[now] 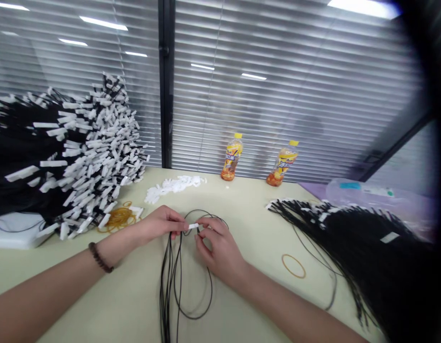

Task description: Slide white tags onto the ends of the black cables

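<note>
Over the middle of the table, my left hand (pixel 164 223) pinches one end of a small white sleeve (pixel 193 226), with several thin black cables (pixel 164 290) hanging from its fingers. My right hand (pixel 220 247) is closed at the sleeve's other end, thumb and fingers bent around a cable end there. A cable loop (pixel 195 318) droops between the two hands, and another curves behind them. Whether the cable passes inside the sleeve is too small to tell.
Loose white sleeves (pixel 174 186) lie behind my hands. On the left rises a big pile of white-tipped cables (pixel 102 143), with rubber bands (pixel 118 218) before it. Black cables (pixel 356 238) and a single rubber band (pixel 294 266) lie right. Two drink bottles (pixel 232 157) stand by the window.
</note>
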The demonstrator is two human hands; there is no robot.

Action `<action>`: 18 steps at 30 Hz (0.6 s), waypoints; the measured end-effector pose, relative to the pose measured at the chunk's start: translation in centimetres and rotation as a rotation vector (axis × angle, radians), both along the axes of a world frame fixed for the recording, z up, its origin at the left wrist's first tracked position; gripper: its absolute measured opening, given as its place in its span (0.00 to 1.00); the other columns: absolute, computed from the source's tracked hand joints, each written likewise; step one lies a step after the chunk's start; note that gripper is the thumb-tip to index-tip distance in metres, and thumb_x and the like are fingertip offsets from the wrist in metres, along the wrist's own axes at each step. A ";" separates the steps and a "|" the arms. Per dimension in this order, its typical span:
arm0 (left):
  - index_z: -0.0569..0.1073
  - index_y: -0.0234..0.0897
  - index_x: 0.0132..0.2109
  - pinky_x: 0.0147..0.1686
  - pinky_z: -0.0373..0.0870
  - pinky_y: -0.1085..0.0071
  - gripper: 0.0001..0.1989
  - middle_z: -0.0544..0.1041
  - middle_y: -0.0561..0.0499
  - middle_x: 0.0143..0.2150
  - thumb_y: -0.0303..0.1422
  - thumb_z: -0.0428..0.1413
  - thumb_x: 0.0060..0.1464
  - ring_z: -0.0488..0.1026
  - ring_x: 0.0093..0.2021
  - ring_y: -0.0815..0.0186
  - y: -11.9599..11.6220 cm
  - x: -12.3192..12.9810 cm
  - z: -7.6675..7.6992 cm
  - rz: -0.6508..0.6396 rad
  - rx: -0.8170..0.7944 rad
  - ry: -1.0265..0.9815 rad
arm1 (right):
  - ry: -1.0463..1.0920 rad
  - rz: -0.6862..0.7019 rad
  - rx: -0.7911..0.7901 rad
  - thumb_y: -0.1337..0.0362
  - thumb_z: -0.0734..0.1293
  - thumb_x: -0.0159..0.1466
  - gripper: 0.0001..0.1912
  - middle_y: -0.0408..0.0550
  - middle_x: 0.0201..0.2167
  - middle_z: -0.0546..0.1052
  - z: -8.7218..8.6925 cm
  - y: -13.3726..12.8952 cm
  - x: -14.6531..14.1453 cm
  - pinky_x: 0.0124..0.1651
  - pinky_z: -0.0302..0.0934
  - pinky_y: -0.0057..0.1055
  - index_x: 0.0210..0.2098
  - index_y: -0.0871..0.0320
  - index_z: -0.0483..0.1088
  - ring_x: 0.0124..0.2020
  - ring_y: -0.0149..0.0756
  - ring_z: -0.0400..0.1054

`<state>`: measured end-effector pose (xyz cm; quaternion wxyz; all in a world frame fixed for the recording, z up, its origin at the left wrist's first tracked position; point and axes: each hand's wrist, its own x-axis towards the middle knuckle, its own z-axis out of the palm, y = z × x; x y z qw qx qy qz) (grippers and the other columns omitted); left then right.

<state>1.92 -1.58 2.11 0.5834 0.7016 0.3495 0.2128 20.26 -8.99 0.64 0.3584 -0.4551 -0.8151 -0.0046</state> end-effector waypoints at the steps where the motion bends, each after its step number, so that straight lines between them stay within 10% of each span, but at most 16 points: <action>1: 0.73 0.31 0.28 0.23 0.56 0.78 0.14 0.66 0.54 0.19 0.41 0.56 0.42 0.60 0.21 0.74 0.0 0.0 0.0 0.001 -0.002 -0.003 | 0.006 0.000 -0.002 0.69 0.59 0.57 0.03 0.49 0.41 0.65 0.0 0.0 0.0 0.44 0.55 0.36 0.28 0.60 0.64 0.40 0.35 0.59; 18: 0.74 0.32 0.29 0.23 0.56 0.78 0.13 0.68 0.54 0.21 0.39 0.57 0.42 0.61 0.21 0.74 0.1 -0.1 0.0 0.022 -0.035 -0.036 | 0.024 -0.003 -0.031 0.68 0.60 0.55 0.03 0.49 0.40 0.64 -0.1 0.0 0.0 0.46 0.54 0.35 0.29 0.60 0.64 0.42 0.36 0.58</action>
